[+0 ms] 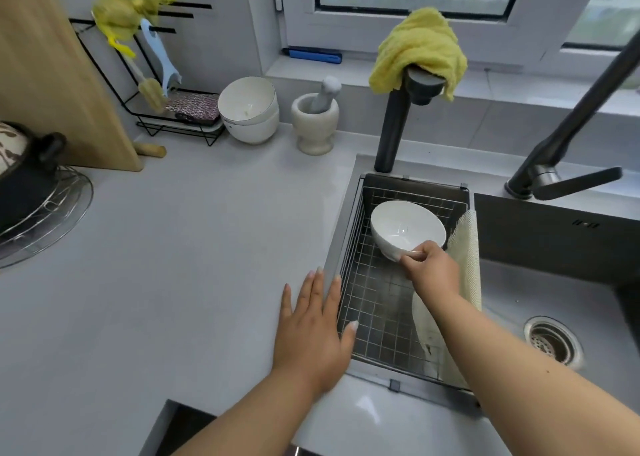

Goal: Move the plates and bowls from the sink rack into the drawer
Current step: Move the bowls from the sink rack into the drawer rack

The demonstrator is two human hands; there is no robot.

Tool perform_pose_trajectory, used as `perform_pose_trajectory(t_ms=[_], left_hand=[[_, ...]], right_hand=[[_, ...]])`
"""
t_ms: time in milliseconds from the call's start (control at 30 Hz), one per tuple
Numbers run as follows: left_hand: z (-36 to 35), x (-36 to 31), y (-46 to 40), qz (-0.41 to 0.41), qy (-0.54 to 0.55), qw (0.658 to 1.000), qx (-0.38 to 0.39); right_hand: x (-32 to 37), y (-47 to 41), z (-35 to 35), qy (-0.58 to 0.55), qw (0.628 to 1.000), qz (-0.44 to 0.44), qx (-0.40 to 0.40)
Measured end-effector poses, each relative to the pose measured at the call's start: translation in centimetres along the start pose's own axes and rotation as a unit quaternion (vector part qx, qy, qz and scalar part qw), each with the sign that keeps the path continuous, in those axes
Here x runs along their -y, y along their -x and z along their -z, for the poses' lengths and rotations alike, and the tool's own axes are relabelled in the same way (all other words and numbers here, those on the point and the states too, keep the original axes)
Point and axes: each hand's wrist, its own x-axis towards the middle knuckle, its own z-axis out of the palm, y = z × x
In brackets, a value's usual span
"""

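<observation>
The grey surface (166, 247) fills the left and middle of the view, with the dark sink (554, 282) set into it at right. A wire rack (377, 303) sits in the left part of the sink, its long side running away from the person.

The left hand (315, 331) lies flat, fingers straight and slightly spread, palm down on the surface at the sink's left edge; its thumb reaches over the rack's rim. It holds nothing.

The right hand (429, 268) reaches over the rack and pinches the near rim of a white bowl (407, 228), thumb on the outside below the rim and fingers curled over the lip. The bowl is in the far half of the rack, tilted so that its opening faces up and towards the person; whether its base touches the wire grid I cannot tell.

A pale mesh cloth (467, 261) hangs over the rack's right edge, just beside the bowl and partly under the right forearm.

At the back of the surface stand stacked white bowls (249, 109) and, just right of them, a stone mortar (315, 123) with its pestle. A yellow cloth (420, 47) is draped over a dark tap (394, 123) behind the rack. A second tap (568, 137) rises at right, and the drain (552, 341) lies in the sink's near right part.
</observation>
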Motion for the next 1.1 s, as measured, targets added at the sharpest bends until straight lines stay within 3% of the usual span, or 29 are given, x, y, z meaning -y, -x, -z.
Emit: perform_pose_trajectory(t_ms=[233, 300, 367, 500, 633, 667, 900, 1100], left_hand=[[0.8, -0.1, 0.1, 0.016, -0.016, 0.999, 0.037], [1.5, -0.1, 0.1, 0.031, 0.054, 0.997, 0.047], [2.6, -0.5, 0.8, 0.064, 0.197, 0.977, 0.050], [5.2, -1.9, 4.5, 0.152, 0.522, 0.839, 0.027], [7.4, -4.7, 9.7, 0.193, 0.701, 0.686, 0.021], [7.9, -5.6, 11.2, 0.189, 0.726, 0.660, 0.033], [8.0, -10.5, 22.5, 0.216, 0.774, 0.596, 0.000], [7.1, -12.6, 32.2, 0.292, 0.801, 0.509, -0.118]], right_hand=[[0.6, 6.9, 4.7, -0.088, 0.996, 0.015, -0.022], [0.1, 9.0, 6.0, -0.092, 0.995, 0.028, -0.009], [-0.4, 11.1, 7.4, -0.083, 0.996, 0.043, 0.009], [-1.0, 15.1, 9.9, -0.030, 0.994, 0.096, 0.050], [-1.7, 19.4, 12.0, -0.001, 0.984, 0.158, 0.085], [-2.0, 20.6, 12.6, -0.001, 0.981, 0.171, 0.094], [-5.0, 28.4, 15.7, -0.023, 0.955, 0.244, 0.170], [-6.5, 34.3, 16.1, -0.108, 0.914, 0.273, 0.280]])
